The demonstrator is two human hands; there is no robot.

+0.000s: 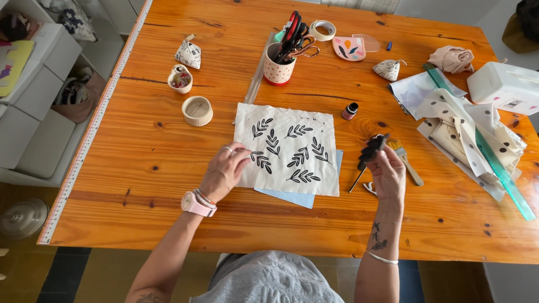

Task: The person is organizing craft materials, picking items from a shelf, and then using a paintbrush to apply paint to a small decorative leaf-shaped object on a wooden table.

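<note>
While your left hand (225, 170) presses flat on the printed cloth (289, 148), your right hand (387, 175) grips a black stamp (371, 150).

Your left fingers lie spread and loose on the cloth's left edge, grasping nothing; the cream cloth, stamped with black leaf sprigs, lies on a pale blue sheet (300, 196) at the middle of the wooden table (168, 185). Your right fingers pinch the dark stamp, raised just right of the cloth, above a paintbrush (406, 160). A small ink bottle (350, 110) stands near the cloth's upper right corner, a spotted cup of scissors (280, 67) beyond it.
</note>
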